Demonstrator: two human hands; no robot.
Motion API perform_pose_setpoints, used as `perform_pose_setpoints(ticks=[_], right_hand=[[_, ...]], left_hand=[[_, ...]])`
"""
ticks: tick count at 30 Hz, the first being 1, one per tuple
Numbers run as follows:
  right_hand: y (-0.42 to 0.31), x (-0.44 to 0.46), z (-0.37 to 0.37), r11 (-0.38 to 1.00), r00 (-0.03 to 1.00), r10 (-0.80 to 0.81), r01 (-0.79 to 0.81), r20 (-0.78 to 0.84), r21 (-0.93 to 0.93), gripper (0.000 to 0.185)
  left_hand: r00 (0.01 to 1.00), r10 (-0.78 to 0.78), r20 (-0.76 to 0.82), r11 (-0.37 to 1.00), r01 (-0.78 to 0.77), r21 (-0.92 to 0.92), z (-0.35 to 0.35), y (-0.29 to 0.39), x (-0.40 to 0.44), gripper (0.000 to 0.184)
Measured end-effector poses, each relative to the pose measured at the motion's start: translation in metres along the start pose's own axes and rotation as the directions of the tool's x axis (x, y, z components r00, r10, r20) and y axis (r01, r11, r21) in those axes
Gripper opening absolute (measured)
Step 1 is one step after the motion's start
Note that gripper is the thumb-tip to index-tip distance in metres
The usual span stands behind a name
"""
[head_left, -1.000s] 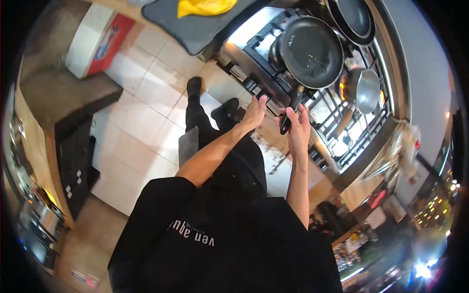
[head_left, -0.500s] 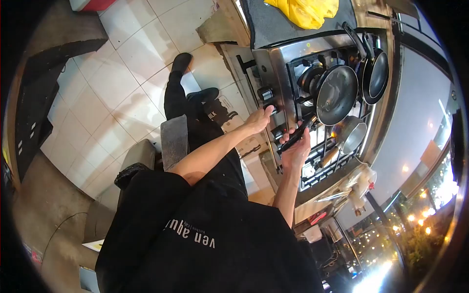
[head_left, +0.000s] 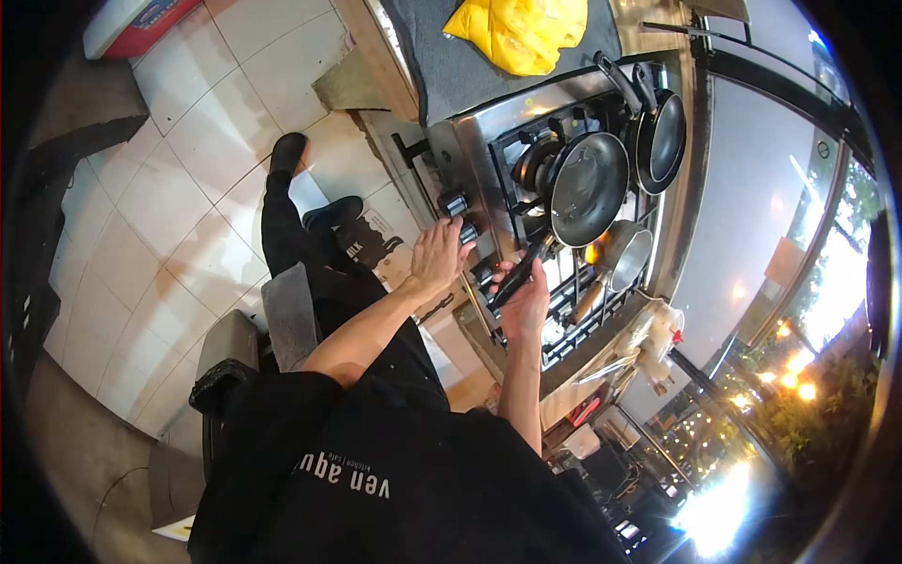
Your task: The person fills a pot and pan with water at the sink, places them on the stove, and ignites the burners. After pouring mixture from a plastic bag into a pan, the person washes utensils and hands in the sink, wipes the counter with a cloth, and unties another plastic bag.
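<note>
On a steel gas stove (head_left: 470, 141), a black frying pan (head_left: 590, 188) sits over the burner grate with its handle towards me. My right hand (head_left: 526, 305) is closed around that handle. My left hand (head_left: 437, 256) is at the row of knobs on the stove front, its fingertips and thumb around a black stove knob (head_left: 468, 229). Another knob (head_left: 454, 203) lies just beyond it. Right of the frying pan stands a small metal saucepan (head_left: 628, 258) with a wooden handle, an orange flame beside it.
Behind the frying pan, more black pans (head_left: 665, 141) are stacked on the stove. A yellow plastic bag (head_left: 521, 38) lies on a dark mat (head_left: 423, 56) to the left. Utensils and bagged items (head_left: 658, 343) are at the right end. A printed cardboard box (head_left: 381, 235) is below the stove.
The view has shifted, so the stove appears further left. My left hand has turned from a side-on pinch to back-up at the knob. My right hand keeps the pan handle.
</note>
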State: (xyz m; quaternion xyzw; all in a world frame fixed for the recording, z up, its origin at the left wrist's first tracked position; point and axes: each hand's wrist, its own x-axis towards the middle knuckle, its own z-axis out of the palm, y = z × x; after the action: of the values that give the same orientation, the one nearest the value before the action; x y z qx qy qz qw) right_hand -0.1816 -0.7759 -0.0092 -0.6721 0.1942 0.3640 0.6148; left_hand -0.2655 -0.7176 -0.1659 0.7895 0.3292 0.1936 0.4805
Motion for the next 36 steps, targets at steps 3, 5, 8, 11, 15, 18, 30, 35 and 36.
perform_pose_setpoints(ticks=[3, 5, 8, 11, 15, 18, 30, 35, 36], right_hand=[[-0.001, -0.002, -0.001, 1.000, 1.000, 0.013, -0.013, -0.011, -0.011, 0.036], [-0.001, 0.001, -0.001, 1.000, 1.000, 0.015, -0.015, 0.010, -0.003, 0.037], [0.003, 0.003, -0.004, 1.000, 1.000, -0.001, 0.001, 0.019, -0.007, 0.038], [0.004, 0.002, 0.000, 1.000, 1.000, -0.014, 0.014, 0.015, -0.020, 0.038], [0.003, 0.000, 0.001, 0.999, 0.999, -0.040, 0.040, 0.006, -0.012, 0.034], [0.003, 0.001, -0.003, 0.999, 0.999, -0.037, 0.037, -0.016, -0.021, 0.030], [0.011, -0.005, -0.007, 0.999, 1.000, 0.006, -0.007, 0.031, 0.044, 0.043], [0.022, -0.023, -0.013, 0.999, 0.994, -0.008, 0.012, -0.111, 0.038, 0.058], [0.040, -0.024, -0.039, 0.999, 0.984, -0.003, 0.009, -0.177, 0.032, 0.060]], left_hand=[[0.980, -0.189, 0.062, 0.973, 0.195, -0.121, -0.033, -0.006, -0.001, 0.056], [0.928, -0.367, 0.070, 0.909, 0.373, -0.186, -0.046, -0.009, 0.014, 0.055], [0.909, -0.234, 0.344, 0.972, 0.232, 0.048, -0.043, -0.018, 0.044, 0.053], [0.871, -0.268, 0.412, 0.963, 0.252, 0.096, -0.038, -0.014, 0.056, 0.057], [0.812, -0.330, 0.482, 0.940, 0.332, 0.083, -0.045, -0.014, 0.063, 0.066], [0.757, -0.423, 0.498, 0.891, 0.449, 0.073, -0.035, -0.019, 0.060, 0.065], [0.575, -0.509, 0.640, 0.641, 0.750, -0.163, -0.042, -0.023, 0.067, 0.071], [0.571, -0.438, 0.694, 0.872, 0.456, 0.175, -0.085, -0.018, 0.086, 0.071], [0.594, -0.375, 0.712, 0.926, 0.207, 0.315, -0.099, -0.017, 0.094, 0.071]])
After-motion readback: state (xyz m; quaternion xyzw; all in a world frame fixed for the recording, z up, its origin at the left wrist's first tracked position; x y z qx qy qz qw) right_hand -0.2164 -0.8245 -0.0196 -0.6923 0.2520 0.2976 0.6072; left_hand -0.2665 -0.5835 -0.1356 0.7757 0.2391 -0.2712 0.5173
